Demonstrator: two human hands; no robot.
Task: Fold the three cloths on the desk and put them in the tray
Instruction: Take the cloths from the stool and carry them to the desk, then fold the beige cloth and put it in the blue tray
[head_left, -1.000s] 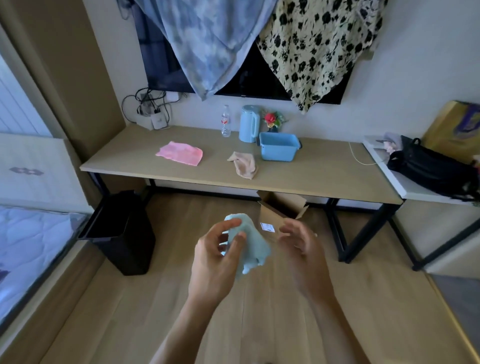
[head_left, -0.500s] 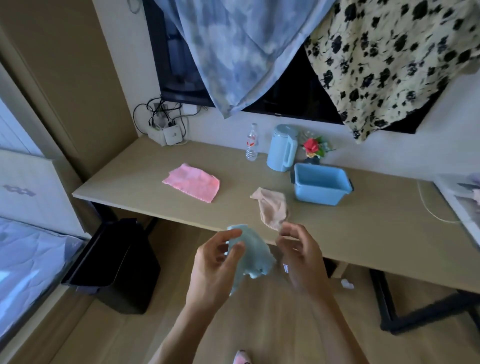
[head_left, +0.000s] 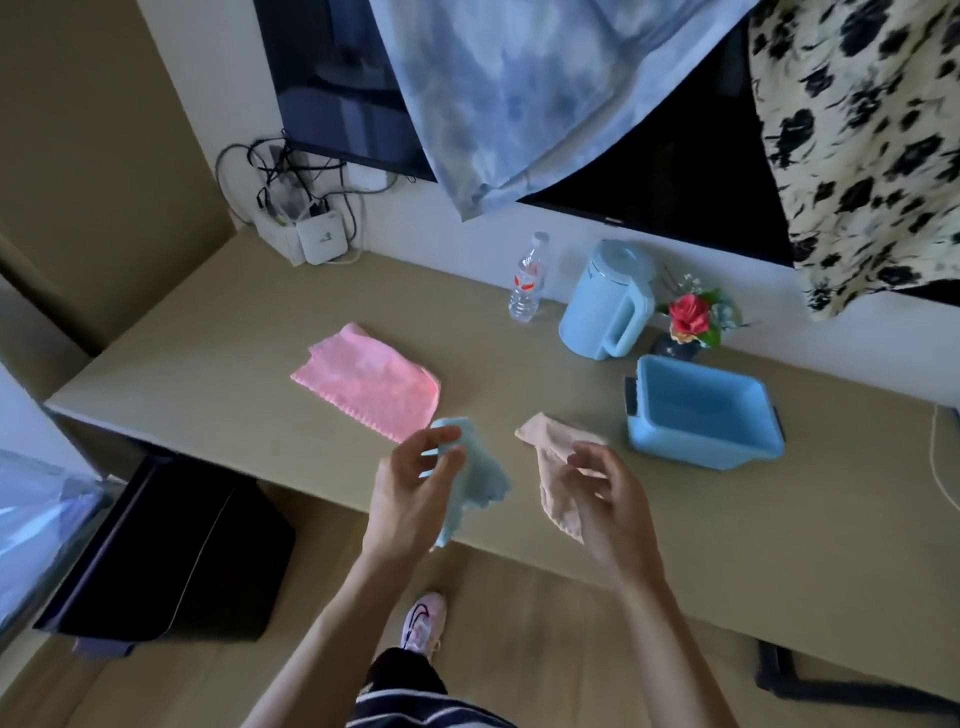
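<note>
Pale blue cloth (head_left: 480, 478) hangs bunched from the left hand (head_left: 413, 499), which is raised palm inward over the desk's (head_left: 208, 374) front edge and pinches the cloth's top between thumb and curled fingers; its long axis runs down toward the person. The right hand (head_left: 608, 509) hovers beside it, fingers loosely curled and holding nothing, above a crumpled beige cloth (head_left: 553, 467) lying lengthwise front to back. A pink cloth (head_left: 369, 387) lies flat to the left, slanting; the blue tray (head_left: 701, 452) sits right.
</note>
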